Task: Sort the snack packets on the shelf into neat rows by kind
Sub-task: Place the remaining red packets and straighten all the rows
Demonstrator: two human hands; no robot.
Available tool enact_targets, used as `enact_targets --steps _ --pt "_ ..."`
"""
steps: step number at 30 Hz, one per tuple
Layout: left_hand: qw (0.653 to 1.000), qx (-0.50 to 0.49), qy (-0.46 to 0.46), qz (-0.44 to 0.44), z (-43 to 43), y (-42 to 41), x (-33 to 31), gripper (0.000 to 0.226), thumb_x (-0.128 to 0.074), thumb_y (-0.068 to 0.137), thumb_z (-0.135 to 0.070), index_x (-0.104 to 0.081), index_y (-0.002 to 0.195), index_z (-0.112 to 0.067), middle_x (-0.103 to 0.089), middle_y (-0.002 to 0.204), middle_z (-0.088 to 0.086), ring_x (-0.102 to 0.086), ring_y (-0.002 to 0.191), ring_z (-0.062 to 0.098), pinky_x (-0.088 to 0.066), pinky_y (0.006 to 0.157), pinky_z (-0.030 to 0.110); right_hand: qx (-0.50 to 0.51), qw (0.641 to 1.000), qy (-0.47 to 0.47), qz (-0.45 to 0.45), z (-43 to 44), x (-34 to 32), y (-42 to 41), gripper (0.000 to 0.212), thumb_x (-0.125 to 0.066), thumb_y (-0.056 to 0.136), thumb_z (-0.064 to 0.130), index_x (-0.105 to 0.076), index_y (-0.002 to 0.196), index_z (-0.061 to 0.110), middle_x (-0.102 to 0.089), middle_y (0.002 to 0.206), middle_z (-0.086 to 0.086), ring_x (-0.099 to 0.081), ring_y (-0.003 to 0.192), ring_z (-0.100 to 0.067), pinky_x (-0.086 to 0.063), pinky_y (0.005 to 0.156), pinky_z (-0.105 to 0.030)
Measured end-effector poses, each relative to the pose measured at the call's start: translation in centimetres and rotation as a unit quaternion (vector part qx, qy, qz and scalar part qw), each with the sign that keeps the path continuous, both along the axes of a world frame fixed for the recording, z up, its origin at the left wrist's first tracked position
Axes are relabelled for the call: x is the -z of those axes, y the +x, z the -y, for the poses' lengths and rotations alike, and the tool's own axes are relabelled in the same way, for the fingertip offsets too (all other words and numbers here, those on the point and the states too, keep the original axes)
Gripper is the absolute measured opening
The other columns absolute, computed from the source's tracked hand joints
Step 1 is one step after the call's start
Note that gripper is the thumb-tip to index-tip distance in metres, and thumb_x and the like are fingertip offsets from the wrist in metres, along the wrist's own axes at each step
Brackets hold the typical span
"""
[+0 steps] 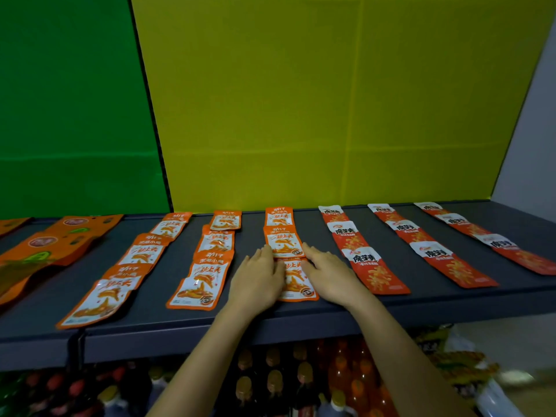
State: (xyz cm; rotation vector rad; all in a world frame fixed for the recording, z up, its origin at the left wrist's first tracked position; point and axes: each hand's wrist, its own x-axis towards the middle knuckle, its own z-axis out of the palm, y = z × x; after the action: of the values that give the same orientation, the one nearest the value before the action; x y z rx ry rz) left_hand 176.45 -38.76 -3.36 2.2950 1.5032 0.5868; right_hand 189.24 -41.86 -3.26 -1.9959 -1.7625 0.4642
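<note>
Left hand (258,279) and right hand (328,273) lie flat on the shelf (156,314), fingers nearly straight and gripping nothing, pressed against opposite edges of the front orange packet (297,282) mid-shelf, evidently to square it with its row, beside the red packets (365,261).

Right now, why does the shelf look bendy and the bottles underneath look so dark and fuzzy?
Head view: the wide-angle lens likely bows the shelf and slants the yellow panel. Same view: little light reaches the bottles, so they look dim and soft. The packet between the left hand and right hand is brighter and clearer.
</note>
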Motion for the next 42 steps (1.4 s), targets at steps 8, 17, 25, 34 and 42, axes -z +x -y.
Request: enact_targets --steps 8,17,25,34,42 --pt "0.995 -0.008 -0.046 0.085 -1.8 0.1 -0.5 0.039 -0.035 0.098 -0.030 -0.041 0.129 -0.008 -0.050 0.135 0.014 -0.048 0.123 0.030 -0.039 0.102 0.039 0.008 0.995 0.002 -0.104 0.0 -2.4 -0.2 0.043 -0.031 0.102 0.022 -0.032 0.143 0.009 -0.041 0.147 -0.009 -0.043 0.131 -0.023 -0.036 0.099 -0.027" --pt "0.994 -0.065 -0.068 0.060 -6.8 3.0 -1.4 0.040 -0.034 0.098 -0.020 -0.032 0.128 0.006 -0.045 0.134 0.028 -0.044 0.123 0.040 -0.038 0.094 0.040 0.061 0.992 -0.004 -0.113 -6.7 -2.1 0.3 0.028 -0.034 0.098 0.015 -0.042 0.124 0.008 -0.045 0.139 -0.018 -0.048 0.119 -0.031 -0.039 0.092 -0.034" --pt "0.996 -0.082 -0.018 0.021 -8.2 3.5 -0.6 0.041 -0.036 0.097 -0.020 -0.032 0.130 0.004 -0.050 0.132 0.024 -0.048 0.121 0.038 -0.039 0.094 0.042 0.074 0.995 0.018 -0.059 -8.4 -1.2 0.7 0.048 -0.032 0.098 0.017 -0.025 0.144 0.006 -0.040 0.146 -0.015 -0.041 0.132 -0.034 -0.038 0.105 -0.042" --pt "0.996 -0.078 0.016 0.028 -8.6 3.7 -0.2 0.033 -0.036 0.097 -0.018 -0.038 0.122 0.003 -0.053 0.127 0.024 -0.050 0.117 0.038 -0.039 0.090 0.042 0.081 0.995 0.049 -0.020 -8.9 -0.8 0.7 0.043 -0.032 0.098 0.018 -0.034 0.140 0.008 -0.048 0.139 -0.016 -0.047 0.126 -0.034 -0.040 0.098 -0.040" --pt "0.977 -0.122 0.135 0.111 -7.8 1.3 -3.2 0.031 -0.036 0.095 -0.011 -0.049 0.120 0.003 -0.055 0.123 0.025 -0.047 0.117 0.038 -0.039 0.091 0.043 0.054 0.983 0.158 -0.077 -8.8 -2.4 0.2 0.042 -0.035 0.098 0.013 -0.043 0.138 0.006 -0.048 0.141 -0.014 -0.044 0.129 -0.031 -0.038 0.105 -0.041"
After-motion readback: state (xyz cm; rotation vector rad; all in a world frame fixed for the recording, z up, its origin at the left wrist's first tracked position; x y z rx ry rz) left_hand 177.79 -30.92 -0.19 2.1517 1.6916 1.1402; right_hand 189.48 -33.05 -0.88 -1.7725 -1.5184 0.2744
